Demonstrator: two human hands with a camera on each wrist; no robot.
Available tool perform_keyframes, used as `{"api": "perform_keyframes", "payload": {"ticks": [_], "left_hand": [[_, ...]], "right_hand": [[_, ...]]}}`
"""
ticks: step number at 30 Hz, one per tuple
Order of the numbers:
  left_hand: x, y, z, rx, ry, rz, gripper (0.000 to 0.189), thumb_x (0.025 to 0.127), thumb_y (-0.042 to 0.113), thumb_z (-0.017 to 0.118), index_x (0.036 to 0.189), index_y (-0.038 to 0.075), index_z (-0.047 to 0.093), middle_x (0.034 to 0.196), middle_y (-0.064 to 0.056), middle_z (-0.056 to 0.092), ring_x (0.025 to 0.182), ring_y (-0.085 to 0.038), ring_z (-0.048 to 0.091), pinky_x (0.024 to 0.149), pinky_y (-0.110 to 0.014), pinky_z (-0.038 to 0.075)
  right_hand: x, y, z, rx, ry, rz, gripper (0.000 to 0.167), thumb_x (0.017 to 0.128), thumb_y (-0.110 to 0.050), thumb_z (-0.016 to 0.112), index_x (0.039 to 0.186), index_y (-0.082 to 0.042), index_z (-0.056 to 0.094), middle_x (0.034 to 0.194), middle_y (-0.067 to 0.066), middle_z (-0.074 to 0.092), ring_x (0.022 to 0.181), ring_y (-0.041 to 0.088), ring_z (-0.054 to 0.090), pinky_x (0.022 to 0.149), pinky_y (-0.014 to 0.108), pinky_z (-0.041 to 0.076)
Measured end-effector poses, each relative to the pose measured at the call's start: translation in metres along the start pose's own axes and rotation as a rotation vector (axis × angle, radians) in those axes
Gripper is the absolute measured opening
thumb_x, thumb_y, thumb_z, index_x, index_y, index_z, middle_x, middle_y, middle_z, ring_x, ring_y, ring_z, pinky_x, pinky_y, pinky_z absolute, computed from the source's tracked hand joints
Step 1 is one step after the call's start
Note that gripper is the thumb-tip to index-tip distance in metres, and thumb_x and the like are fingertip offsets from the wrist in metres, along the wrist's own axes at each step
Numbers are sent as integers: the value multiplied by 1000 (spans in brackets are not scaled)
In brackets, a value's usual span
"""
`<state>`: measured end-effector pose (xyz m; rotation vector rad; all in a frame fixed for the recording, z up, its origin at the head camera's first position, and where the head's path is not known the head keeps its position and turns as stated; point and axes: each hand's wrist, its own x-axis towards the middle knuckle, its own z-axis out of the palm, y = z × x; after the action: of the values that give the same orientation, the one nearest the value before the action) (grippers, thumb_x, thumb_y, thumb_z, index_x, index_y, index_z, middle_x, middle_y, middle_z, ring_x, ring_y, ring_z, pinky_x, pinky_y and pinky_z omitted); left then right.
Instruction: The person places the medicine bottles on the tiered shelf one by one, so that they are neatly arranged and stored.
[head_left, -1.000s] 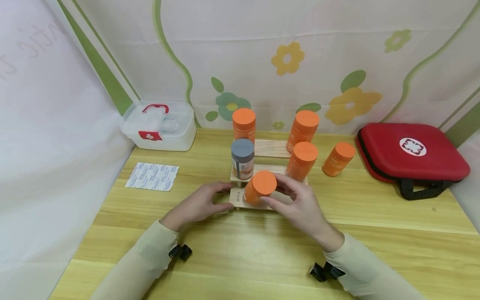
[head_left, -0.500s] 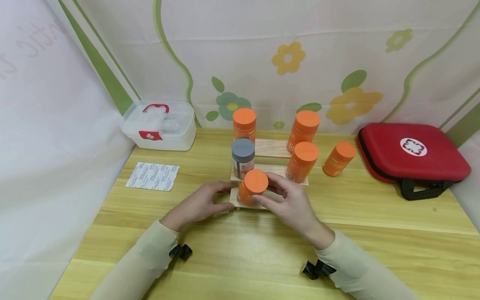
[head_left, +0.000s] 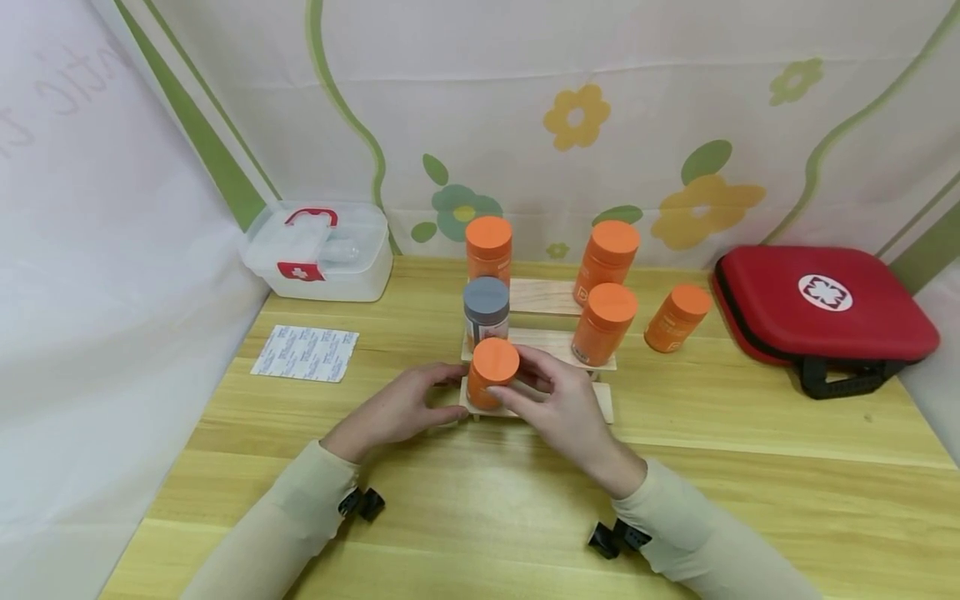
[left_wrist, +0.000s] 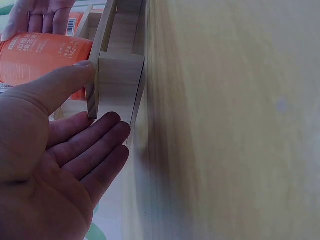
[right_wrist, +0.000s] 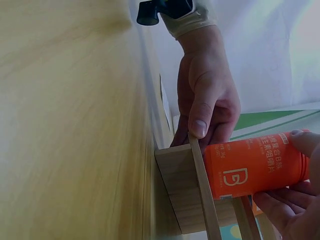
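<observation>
Between thumb and fingers, my right hand (head_left: 566,412) holds an orange pill bottle (head_left: 495,362) upright at the left end of the lowest step of a wooden tiered rack (head_left: 606,403). In the right wrist view, the base of this bottle (right_wrist: 240,167) meets the step board. My left hand (head_left: 397,407) grips the rack's left end, its thumb (left_wrist: 75,77) on the board's edge and its fingers along the side. Just behind the held bottle, a grey-lidded bottle (head_left: 486,302) stands on the middle step. Other orange bottles (head_left: 603,325) occupy the right ends of the upper steps.
One orange bottle (head_left: 677,318) stands on the table right of the rack. Farther right lies a red first-aid case (head_left: 825,304). On the left are a clear plastic first-aid box (head_left: 352,279) and a printed white blister sheet (head_left: 306,353). A flowered curtain hangs behind.
My right hand has moved the orange bottle leftward along the lowest step to its left end, uncovering the step's right end. My left hand has stayed at the rack.
</observation>
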<state>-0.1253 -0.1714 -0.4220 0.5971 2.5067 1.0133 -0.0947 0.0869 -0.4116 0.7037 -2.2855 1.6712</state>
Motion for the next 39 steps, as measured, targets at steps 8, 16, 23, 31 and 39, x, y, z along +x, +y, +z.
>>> {"api": "perform_keyframes", "payload": {"ticks": [8, 16, 23, 31, 39], "left_hand": [[1, 0, 0, -7, 3, -24, 61, 100, 35, 80, 153, 14, 61, 153, -4, 66, 145, -27, 59, 125, -53, 45], [1, 0, 1, -22, -1, -37, 60, 100, 36, 80, 153, 15, 61, 153, -3, 65, 145, -27, 59, 126, -53, 45], [2, -2, 2, -17, 1, -31, 60, 100, 35, 80, 153, 15, 61, 153, -3, 66, 145, -27, 59, 126, -53, 45], [1, -1, 2, -22, 4, -30, 59, 100, 35, 80, 152, 15, 62, 152, -4, 66, 144, -28, 60, 125, -54, 45], [1, 0, 2, -26, 3, -32, 60, 99, 35, 81, 152, 16, 61, 152, -4, 66, 144, -27, 60, 125, -53, 46]], "right_hand": [[2, -8, 7, -157, 12, -44, 51, 86, -8, 92, 131, 4, 72, 124, 21, 79, 110, 31, 80, 88, 30, 67], [-2, -5, 7, -281, -21, -35, 49, 88, -10, 91, 131, 4, 72, 123, 20, 79, 110, 31, 80, 91, 38, 67], [-3, -2, 7, -328, -32, -47, 49, 88, -13, 91, 131, 2, 72, 123, 18, 80, 110, 30, 80, 93, 42, 67], [-5, 1, 4, -339, -44, -65, 50, 88, -13, 91, 132, 4, 72, 123, 19, 80, 109, 31, 80, 91, 41, 68], [-6, -1, -2, -264, -52, -75, 51, 88, -8, 89, 134, 5, 71, 127, 23, 77, 110, 33, 80, 91, 36, 67]]}}
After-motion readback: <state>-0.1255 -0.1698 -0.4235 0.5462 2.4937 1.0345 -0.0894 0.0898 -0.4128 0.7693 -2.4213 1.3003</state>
